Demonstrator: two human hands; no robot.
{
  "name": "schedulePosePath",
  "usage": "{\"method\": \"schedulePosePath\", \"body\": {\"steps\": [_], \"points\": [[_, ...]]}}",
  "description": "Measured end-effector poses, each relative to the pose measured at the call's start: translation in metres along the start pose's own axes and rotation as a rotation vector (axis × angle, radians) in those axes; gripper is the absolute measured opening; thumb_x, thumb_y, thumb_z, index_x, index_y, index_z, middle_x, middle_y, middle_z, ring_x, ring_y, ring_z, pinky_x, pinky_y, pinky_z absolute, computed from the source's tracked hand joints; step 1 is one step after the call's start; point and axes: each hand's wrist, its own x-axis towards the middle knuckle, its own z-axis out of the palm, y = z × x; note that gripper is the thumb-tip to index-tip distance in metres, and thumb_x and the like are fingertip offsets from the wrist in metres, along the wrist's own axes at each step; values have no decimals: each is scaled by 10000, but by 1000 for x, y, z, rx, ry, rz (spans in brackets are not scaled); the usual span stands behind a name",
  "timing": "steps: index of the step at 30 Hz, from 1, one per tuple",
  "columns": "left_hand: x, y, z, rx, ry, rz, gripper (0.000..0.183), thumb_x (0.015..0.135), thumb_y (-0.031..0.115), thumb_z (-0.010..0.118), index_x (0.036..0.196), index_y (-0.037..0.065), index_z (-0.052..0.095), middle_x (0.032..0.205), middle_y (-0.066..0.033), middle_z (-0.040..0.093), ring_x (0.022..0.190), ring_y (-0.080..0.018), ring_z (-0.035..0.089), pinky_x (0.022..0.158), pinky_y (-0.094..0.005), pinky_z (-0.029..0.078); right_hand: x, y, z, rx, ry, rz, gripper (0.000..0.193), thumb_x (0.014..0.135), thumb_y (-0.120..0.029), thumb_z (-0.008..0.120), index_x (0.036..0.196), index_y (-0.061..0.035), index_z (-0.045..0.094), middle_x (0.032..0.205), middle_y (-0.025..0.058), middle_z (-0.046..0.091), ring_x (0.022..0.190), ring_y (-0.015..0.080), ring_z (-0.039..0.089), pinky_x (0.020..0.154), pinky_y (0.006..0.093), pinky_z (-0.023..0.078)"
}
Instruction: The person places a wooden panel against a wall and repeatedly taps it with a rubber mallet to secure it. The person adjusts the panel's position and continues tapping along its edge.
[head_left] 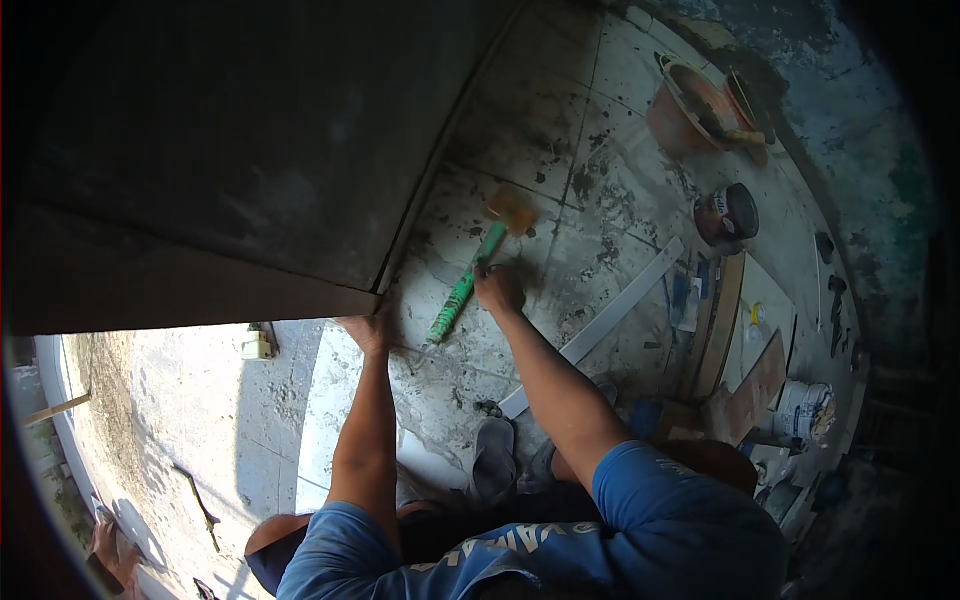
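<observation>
My right hand [500,288] is closed round the green patterned handle of a mallet [458,305]. The mallet's orange-brown head [512,210] is blurred and points away from me, over the stained tile floor [560,240]. My left hand [368,330] is at the near corner of a large dark panel [250,180], which fills the upper left. That hand touches the panel's lower edge, and most of its fingers are hidden there.
A long pale metal bar [610,325] lies at the right. Beyond it are a dark red can [727,215] and an orange bucket [672,120]. Wooden boards [722,320] and a white bucket [797,410] stand nearer. A small pale box [257,343] lies left of my left hand.
</observation>
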Motion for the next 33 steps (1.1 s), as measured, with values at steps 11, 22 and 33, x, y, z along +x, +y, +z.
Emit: {"method": "schedulePosePath", "body": {"steps": [11, 22, 33], "points": [[0, 18, 9, -49, -170, 99, 494, 766, 453, 747, 1094, 87, 694, 1177, -183, 621, 1123, -404, 530, 976, -481, 369, 168, 25, -78, -73, -188, -676, 837, 744, -509, 760, 1360, -28, 463, 1214, 226, 590, 1143, 348, 575, 978, 393, 455], [-11, 23, 14, -90, 70, 16, 534, 819, 364, 747, 1136, -48, 623, 1175, -248, 570, 1076, -406, 525, 933, -471, 392, 119, 81, -154, 672, -88, 152, 591, 802, -341, 737, 1313, -178, 488, 1132, 69, 572, 835, 212, 632, 719, 401, 557], [-34, 72, -43, 883, -849, 1145, 477, 952, 232, 457, 1354, -25, 443, 1480, -203, 371, 1423, -357, 273, 1195, -486, 150, 152, 79, -195, 687, -161, 66, 486, 847, -384, 701, 1246, -192, 502, 1078, 45, 548, 841, 196, 624, 713, 387, 564]]}}
